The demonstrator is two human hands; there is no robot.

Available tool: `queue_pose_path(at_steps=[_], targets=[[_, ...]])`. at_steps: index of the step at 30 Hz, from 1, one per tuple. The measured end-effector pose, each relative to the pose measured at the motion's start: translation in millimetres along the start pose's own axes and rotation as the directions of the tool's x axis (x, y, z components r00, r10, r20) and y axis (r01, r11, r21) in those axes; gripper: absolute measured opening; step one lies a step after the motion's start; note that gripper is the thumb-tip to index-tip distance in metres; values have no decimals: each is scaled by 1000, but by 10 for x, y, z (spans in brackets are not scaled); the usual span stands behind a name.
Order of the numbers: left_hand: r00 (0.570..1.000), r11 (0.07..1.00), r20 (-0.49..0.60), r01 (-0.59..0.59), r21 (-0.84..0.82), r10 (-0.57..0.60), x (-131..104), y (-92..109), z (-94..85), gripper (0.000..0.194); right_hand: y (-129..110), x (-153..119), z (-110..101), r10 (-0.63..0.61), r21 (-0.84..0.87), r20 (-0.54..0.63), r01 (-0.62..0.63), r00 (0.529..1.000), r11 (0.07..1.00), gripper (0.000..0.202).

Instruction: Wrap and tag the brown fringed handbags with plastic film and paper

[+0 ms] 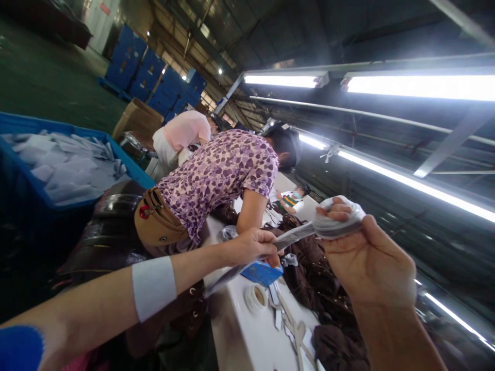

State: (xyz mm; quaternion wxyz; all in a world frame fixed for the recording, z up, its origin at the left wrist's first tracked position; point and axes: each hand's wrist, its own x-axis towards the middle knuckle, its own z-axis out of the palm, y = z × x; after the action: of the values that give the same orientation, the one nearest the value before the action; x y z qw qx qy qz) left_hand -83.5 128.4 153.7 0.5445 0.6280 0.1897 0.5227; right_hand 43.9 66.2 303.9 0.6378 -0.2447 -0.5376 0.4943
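My right hand (367,263) is raised on the right, its fingers through and around a roll of translucent tape (338,222). A stretch of the tape (296,235) runs from the roll to my left hand (253,247), which pinches it between thumb and fingers. Past that hand the loose tape end hangs down to the left over the table edge. A white patch (153,286) is stuck on my left forearm. Below the hands, on the white table (247,340), are a tape roll (256,298) and a blue box (263,271).
Pale strips (296,330) and dark brown material (305,268) lie on the table. A person in a patterned shirt (224,175) bends over it, close ahead. At left stands a blue bin (131,167) of white pieces; stacked blue boxes (127,62) are behind.
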Motion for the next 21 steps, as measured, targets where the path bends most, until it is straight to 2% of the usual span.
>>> queue_pose_path(at_steps=[3, 5, 8, 11, 14, 16, 19, 21], targets=[[994, 987, 110, 18, -162, -1, -71, -36, -80, 26, 30, -12, -52, 4, -67, 33, -2, 999, 998, 28], [988, 976, 152, 49, -213, -16, -170, -104, -137, 28, 61, -21, -108, 14, -97, 58, -9, 998, 995, 24], [979, 980, 196, 95, -177, -59, -334, -241, -199, 17, 84, -23, -157, 23, -94, 32, -20, 999, 995, 26], [978, 989, 189, 107, -98, -87, -468, -361, -224, 24, 85, -2, -154, 7, -72, -30, -9, 1000, 997, 31], [978, 991, 181, 119, -67, -105, -547, -388, -244, 31, 105, 20, -165, -56, -106, 32, 59, 998, 993, 27], [968, 984, 218, 149, -100, -124, -572, -334, -270, 33, 133, 16, -201, -103, -175, 103, 120, 989, 977, 20], [938, 961, 315, 210, -180, -146, -586, -184, -332, 36, 147, -19, -263, -132, -312, 162, 178, 978, 933, 50], [937, 949, 321, 219, -227, -140, -592, -95, -364, 36, 118, -45, -285, -115, -362, 160, 166, 980, 917, 68]])
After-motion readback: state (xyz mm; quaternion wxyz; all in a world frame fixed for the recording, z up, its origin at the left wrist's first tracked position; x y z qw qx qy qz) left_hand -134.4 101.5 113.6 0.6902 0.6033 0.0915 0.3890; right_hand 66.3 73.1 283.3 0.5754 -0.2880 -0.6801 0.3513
